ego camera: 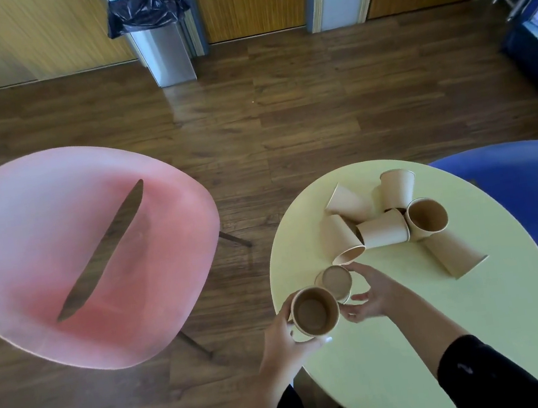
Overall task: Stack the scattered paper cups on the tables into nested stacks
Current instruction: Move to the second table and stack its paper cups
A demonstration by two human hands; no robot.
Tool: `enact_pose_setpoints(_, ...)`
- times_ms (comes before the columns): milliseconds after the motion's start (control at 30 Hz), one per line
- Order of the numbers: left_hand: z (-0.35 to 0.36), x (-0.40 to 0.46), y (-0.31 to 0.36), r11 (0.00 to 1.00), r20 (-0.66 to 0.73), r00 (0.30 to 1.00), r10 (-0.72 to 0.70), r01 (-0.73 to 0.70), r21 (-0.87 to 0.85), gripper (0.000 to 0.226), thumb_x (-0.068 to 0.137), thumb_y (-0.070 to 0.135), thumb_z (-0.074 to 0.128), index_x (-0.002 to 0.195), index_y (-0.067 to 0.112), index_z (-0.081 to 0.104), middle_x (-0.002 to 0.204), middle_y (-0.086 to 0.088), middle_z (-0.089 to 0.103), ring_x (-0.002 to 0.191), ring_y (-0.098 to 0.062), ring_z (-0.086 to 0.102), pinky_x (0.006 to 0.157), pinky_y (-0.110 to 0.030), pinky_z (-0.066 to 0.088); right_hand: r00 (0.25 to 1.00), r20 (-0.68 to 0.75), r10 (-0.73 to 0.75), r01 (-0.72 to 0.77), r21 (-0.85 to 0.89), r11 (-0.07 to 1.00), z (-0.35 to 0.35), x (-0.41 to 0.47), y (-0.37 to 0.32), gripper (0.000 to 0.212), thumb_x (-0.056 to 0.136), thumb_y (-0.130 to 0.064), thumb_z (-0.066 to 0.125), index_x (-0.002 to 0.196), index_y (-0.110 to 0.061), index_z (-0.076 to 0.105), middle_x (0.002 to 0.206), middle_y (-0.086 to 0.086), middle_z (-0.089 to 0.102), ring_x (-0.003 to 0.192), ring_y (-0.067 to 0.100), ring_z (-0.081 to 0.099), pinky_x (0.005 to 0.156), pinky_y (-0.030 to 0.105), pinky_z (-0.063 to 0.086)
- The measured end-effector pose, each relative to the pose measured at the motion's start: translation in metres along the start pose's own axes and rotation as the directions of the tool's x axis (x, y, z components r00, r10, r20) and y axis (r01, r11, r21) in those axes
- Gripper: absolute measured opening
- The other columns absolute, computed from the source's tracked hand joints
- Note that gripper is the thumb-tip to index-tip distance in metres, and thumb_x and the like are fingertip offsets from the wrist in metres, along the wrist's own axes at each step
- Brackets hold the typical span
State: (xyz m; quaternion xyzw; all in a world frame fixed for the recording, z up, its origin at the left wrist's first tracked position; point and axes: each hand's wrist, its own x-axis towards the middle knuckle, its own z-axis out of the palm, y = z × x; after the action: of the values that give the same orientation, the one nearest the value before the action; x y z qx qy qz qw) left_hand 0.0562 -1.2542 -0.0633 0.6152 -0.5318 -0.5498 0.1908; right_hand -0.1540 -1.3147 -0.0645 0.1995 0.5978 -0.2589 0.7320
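Note:
Several brown paper cups lie scattered on a round pale-yellow table (pixel 401 341). My left hand (pixel 285 340) holds one upright cup (pixel 314 311) at the table's left edge, mouth up. Just right of it my right hand (pixel 373 293) grips a second cup (pixel 335 282), whose flat bottom faces me. Behind them lie a tipped cup (pixel 343 238), a cup on its side (pixel 383 231), a cup with its mouth toward me (pixel 427 218), two cups (pixel 346 201) (pixel 396 187) farther back, and one (pixel 454 255) lying at the right.
A pink shell chair (pixel 70 252) stands left of the table on the dark wood floor. A blue chair (pixel 536 200) sits behind the table at the right. A steel bin with a black bag (pixel 157 36) stands by the far wall.

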Motion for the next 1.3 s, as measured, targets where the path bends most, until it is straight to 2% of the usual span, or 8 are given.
enact_pose_setpoints(367, 0.003, 0.003, -0.003, 1.0, 0.008, 1.0, 0.015, -0.015, 0.002, 0.069, 0.058, 0.019, 0.089, 0.11, 0.05, 0.055, 0.106, 0.03, 0.067, 0.1, 0.016, 0.06, 0.084, -0.007, 0.047, 0.985, 0.109, -0.136, 0.121, 0.136, 0.983, -0.05, -0.04, 0.015, 0.068, 0.07, -0.011, 0.072, 0.127, -0.002, 0.036, 0.123, 0.031, 0.044, 0.103, 0.045, 0.054, 0.082, 0.05, 0.052)
enact_pose_setpoints(500, 0.008, 0.011, -0.003, 1.0, 0.012, 1.0, 0.0, 0.0, 0.025, 0.073, 0.054, 0.029, 0.09, 0.11, 0.056, 0.051, 0.101, 0.037, 0.065, 0.096, 0.019, 0.059, 0.086, -0.012, 0.049, 0.93, 0.162, -0.329, 0.314, 0.111, 0.943, -0.057, -0.064, 0.019, 0.045, 0.076, -0.011, 0.067, 0.117, -0.005, 0.05, 0.117, 0.017, 0.045, 0.102, 0.04, 0.053, 0.084, 0.051, 0.052)
enact_pose_setpoints(633, 0.011, 0.018, -0.002, 0.999, 0.027, 1.0, -0.003, 0.002, 0.046, 0.079, 0.051, 0.029, 0.092, 0.116, 0.051, 0.052, 0.103, 0.029, 0.068, 0.095, 0.015, 0.062, 0.078, -0.007, 0.048, 0.839, 0.197, -0.506, 0.514, 0.013, 0.858, -0.052, -0.08, 0.025, 0.057, 0.063, -0.014, 0.075, 0.114, -0.005, 0.052, 0.107, 0.016, 0.052, 0.084, 0.037, 0.062, 0.071, 0.043, 0.055)
enact_pose_setpoints(833, 0.009, 0.027, 0.006, 0.999, 0.06, 0.998, -0.007, 0.004, 0.052, 0.083, 0.054, 0.02, 0.094, 0.121, 0.044, 0.05, 0.109, 0.025, 0.064, 0.094, 0.015, 0.059, 0.072, 0.0, 0.044, 0.516, 0.23, -0.825, 0.85, -0.258, 0.46, -0.026, -0.082, 0.041, 0.068, 0.056, -0.014, 0.087, 0.112, -0.018, 0.048, 0.114, 0.005, 0.06, 0.095, 0.027, 0.068, 0.08, 0.041, 0.056)
enact_pose_setpoints(967, 0.007, 0.028, 0.008, 0.999, 0.09, 0.996, -0.021, 0.017, 0.052, 0.086, 0.057, 0.02, 0.093, 0.126, 0.041, 0.046, 0.109, 0.024, 0.061, 0.098, 0.013, 0.057, 0.068, 0.0, 0.045, 0.287, 0.366, -0.885, 0.883, -0.46, 0.096, -0.01, -0.079, 0.05, 0.068, 0.058, -0.015, 0.089, 0.11, -0.031, 0.048, 0.12, -0.006, 0.047, 0.101, 0.013, 0.059, 0.083, 0.025, 0.054)
enact_pose_setpoints(1067, 0.006, 0.029, 0.008, 0.998, 0.105, 0.994, -0.023, 0.017, 0.06, 0.087, 0.058, 0.024, 0.091, 0.131, 0.038, 0.044, 0.113, 0.021, 0.062, 0.101, 0.011, 0.057, 0.072, -0.004, 0.047, 0.156, 0.532, -0.832, 0.815, -0.545, -0.196, -0.007, -0.073, 0.055, 0.057, 0.062, -0.025, 0.086, 0.092, -0.041, 0.041, 0.129, -0.01, 0.04, 0.113, 0.005, 0.051, 0.09, 0.02, 0.049)
enact_pose_setpoints(1200, 0.007, 0.031, 0.005, 0.996, 0.102, 0.994, -0.03, 0.021, 0.083, 0.076, 0.055, 0.029, 0.09, 0.122, 0.033, 0.054, 0.105, 0.017, 0.069, 0.094, 0.009, 0.064, 0.077, -0.007, 0.049, 0.182, 0.644, -0.743, 0.693, -0.62, -0.368, -0.01, -0.065, 0.059, 0.041, 0.072, -0.028, 0.074, 0.09, -0.031, 0.038, 0.135, -0.022, 0.028, 0.114, 0.004, 0.045, 0.082, 0.014, 0.039)
enact_pose_setpoints(1300, 0.008, 0.031, 0.004, 0.996, 0.096, 0.993, -0.063, 0.057, 0.065, 0.07, 0.048, 0.036, 0.085, 0.113, 0.032, 0.059, 0.1, 0.014, 0.071, 0.1, 0.0, 0.066, 0.084, -0.019, 0.054, 0.193, 0.68, -0.708, 0.657, -0.625, -0.421, -0.013, -0.058, 0.061, 0.045, 0.075, -0.032, 0.071, 0.108, -0.02, 0.043, 0.129, -0.027, 0.025, 0.109, 0.007, 0.049, 0.08, 0.011, 0.038)
